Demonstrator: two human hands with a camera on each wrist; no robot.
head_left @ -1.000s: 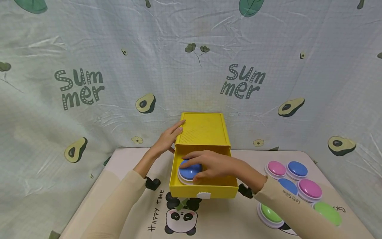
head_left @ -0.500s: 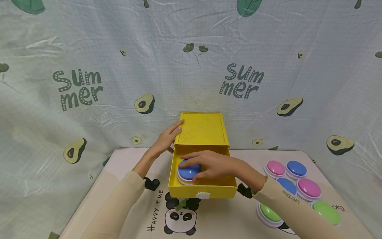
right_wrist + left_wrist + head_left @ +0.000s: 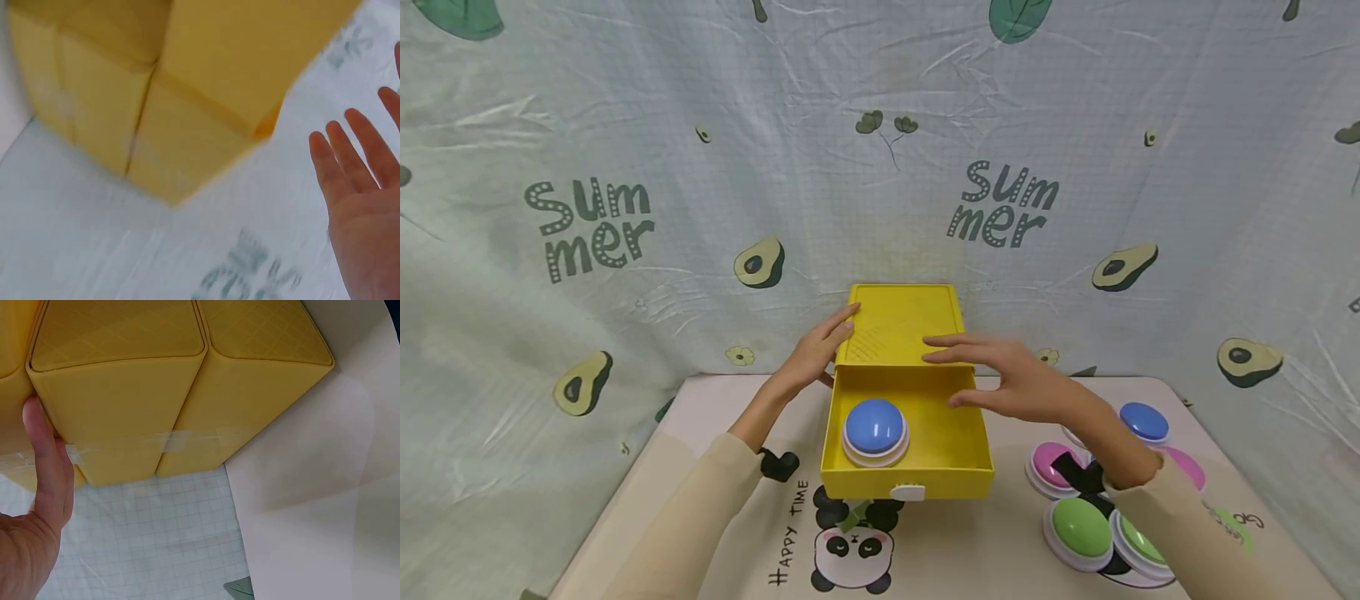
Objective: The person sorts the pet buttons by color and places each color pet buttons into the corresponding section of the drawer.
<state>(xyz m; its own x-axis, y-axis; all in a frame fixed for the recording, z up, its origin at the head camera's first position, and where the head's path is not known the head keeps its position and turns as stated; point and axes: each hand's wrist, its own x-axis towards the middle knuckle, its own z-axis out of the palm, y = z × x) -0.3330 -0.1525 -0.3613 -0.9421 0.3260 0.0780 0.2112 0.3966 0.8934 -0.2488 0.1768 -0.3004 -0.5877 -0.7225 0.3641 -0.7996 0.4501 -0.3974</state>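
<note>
A yellow drawer cabinet (image 3: 906, 321) stands against the cloth backdrop, its top drawer (image 3: 861, 483) pulled out. On the left inside that drawer sits a round push button (image 3: 875, 427) with a blue dome and white base. My left hand (image 3: 809, 357) rests with extended fingers along the cabinet's left side; in the left wrist view the hand (image 3: 47, 487) touches the yellow wall. Over the drawer's right rear part hovers my right hand (image 3: 1015, 382), holding nothing, fingers spread. The right wrist view shows its straight fingers (image 3: 359, 162) beside the cabinet.
Several more push buttons lie on the table at right: a pink one (image 3: 1052, 467), a green one (image 3: 1081, 529) and a blue one (image 3: 1144, 422), others partly behind the right sleeve (image 3: 1187, 525). Clear tape (image 3: 178, 440) runs across the cabinet's stacked sections.
My right hand has let go of the blue push button in the drawer and moved up and to the right. The left hand keeps its place on the cabinet.
</note>
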